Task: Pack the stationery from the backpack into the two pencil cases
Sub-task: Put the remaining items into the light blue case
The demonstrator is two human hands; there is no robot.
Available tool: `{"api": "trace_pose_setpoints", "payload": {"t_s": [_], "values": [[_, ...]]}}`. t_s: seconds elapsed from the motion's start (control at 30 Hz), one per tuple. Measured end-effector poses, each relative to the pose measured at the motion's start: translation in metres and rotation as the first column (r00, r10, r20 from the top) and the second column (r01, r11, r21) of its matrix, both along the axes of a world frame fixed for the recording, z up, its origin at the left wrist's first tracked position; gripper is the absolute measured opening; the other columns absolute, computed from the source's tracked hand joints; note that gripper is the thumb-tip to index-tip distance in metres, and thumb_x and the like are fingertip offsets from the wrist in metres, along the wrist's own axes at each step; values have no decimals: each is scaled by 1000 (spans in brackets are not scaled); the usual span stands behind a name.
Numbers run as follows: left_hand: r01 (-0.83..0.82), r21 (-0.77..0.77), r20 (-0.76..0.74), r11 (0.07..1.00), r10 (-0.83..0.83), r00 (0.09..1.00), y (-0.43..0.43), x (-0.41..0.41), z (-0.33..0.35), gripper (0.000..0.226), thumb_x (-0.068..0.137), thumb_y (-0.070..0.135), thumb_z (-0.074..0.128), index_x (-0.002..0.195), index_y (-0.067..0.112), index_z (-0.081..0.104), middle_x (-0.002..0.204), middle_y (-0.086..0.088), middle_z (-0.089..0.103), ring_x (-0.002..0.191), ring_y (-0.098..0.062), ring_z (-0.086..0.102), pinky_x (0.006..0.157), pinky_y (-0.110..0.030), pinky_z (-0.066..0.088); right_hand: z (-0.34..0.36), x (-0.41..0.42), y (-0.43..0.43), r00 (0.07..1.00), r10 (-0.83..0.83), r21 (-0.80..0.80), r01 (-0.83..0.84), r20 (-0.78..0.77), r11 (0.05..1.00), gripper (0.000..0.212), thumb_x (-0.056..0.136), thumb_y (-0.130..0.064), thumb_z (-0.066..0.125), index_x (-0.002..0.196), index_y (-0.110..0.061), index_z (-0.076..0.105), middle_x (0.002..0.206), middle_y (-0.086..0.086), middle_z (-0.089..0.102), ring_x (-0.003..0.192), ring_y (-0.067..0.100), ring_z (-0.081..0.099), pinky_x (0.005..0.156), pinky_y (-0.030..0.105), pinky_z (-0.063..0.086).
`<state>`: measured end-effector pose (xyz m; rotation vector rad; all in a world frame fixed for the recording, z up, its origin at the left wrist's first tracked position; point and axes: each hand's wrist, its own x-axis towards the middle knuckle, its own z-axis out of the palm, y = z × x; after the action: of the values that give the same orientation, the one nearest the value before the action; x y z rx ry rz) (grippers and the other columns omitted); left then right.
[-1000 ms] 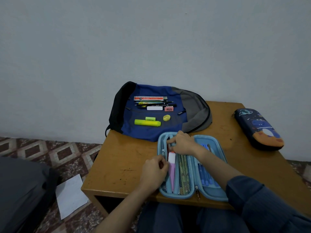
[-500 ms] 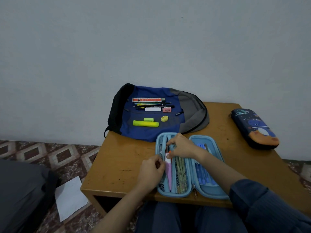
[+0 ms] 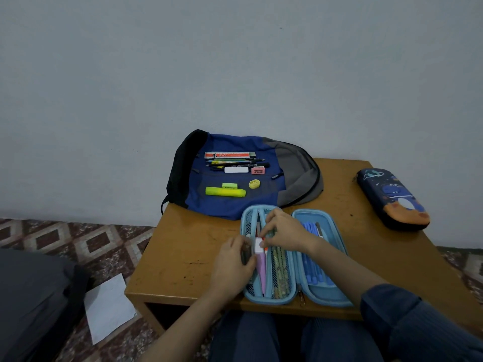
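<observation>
Head view: you look down at a brown desk (image 3: pixel 183 257) set against a pale wall.
Blue pencil case (image 3: pixel 324 214): lies open and flat at the desk's near edge, right in front of you.
Case, left half: a mesh pocket holds patterned pencils (image 3: pixel 281 270); a lilac pen (image 3: pixel 260 269) with a white cap lies lengthwise beside them.
Case, right half: blue pens (image 3: pixel 313 259) lie side by side.
Right hand (image 3: pixel 283 231): over the left half, fingers together, pinching the white-capped end of the lilac pen.
Left hand (image 3: pixel 231 267): at the case's left edge, fingers curled, thumb just beside the white cap; you cannot tell what they grip.
Backpack (image 3: pixel 235 205): blue and grey, flat on the desk just behind the open case.
On the backpack: a ruler (image 3: pixel 230 154), dark pens (image 3: pixel 235 162), a white eraser (image 3: pixel 236 169), a pink eraser (image 3: pixel 258 170), a yellow highlighter (image 3: pixel 225 192) and a yellow sharpener (image 3: pixel 254 184).
Dark pencil case (image 3: pixel 392 199): space print, closed, at the desk's right side, well apart from the open one.
Floor: a white sheet of paper (image 3: pixel 109 307) lies on patterned tiles, left of the desk.
</observation>
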<state>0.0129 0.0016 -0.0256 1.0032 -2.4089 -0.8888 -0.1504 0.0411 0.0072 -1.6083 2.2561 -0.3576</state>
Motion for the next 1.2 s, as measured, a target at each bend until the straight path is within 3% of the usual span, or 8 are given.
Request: {"api": "trace_pose_setpoints", "payload": {"t_s": [0.07,0.13,0.23,0.37,0.63,0.9,1.1,1.2], "values": [[87,-126,116,988,-73,991,0,0,0,43,86,39,58,127,29,49,125,7,45,112,-8,38,91,-22,36,1,1,2,999,25,39,-24,-26,999,36,76,-41,73,110,-28,70,129,-2,41,124,17,39,102,45,35],[162,-171,264,972,-113,958,3,-1,5,55,85,49,54,137,34,39,144,8,29,130,-14,25,102,-33,29,2,2,4,999,34,56,-32,-34,998,36,78,-41,70,112,-29,68,132,-2,39,127,18,36,104,45,34],[209,-188,412,960,-116,904,5,-3,11,58,88,54,47,141,38,30,153,7,17,139,-18,14,108,-43,22,4,5,7,995,56,84,-48,-88,995,31,84,-34,62,114,-30,65,137,-1,36,131,21,33,106,45,33],[213,-219,502,952,-78,862,4,-6,20,48,93,48,42,139,41,34,155,4,17,141,-23,12,109,-48,19,8,10,8,981,77,115,-57,-177,992,33,84,-39,59,115,-29,60,134,3,36,127,24,35,102,45,32],[169,-158,537,973,-59,841,-7,-12,30,49,85,51,55,133,44,44,150,1,30,137,-24,23,109,-51,23,9,10,13,988,29,99,-14,-149,995,33,82,-39,63,114,-33,60,130,3,38,124,25,35,101,42,29],[143,-136,491,980,-59,869,-12,-11,27,56,79,55,62,131,44,45,147,4,35,134,-21,27,106,-47,26,11,9,11,994,38,172,-20,-99,985,35,78,-36,66,112,-31,57,140,3,27,129,29,26,102,47,25],[168,-151,519,974,-67,852,-11,-12,30,62,80,53,61,136,38,40,148,2,31,135,-23,25,106,-47,24,14,7,2,991,79,258,-49,-107,965,33,75,-38,68,103,-25,56,135,6,25,125,30,26,100,48,29],[196,-112,543,974,-105,833,-12,-13,31,66,83,51,59,141,36,32,152,1,23,137,-25,21,107,-49,23,15,6,0,989,93,259,-61,-114,964,26,73,-39,68,89,-22,56,129,6,29,120,29,28,97,48,32]]}}
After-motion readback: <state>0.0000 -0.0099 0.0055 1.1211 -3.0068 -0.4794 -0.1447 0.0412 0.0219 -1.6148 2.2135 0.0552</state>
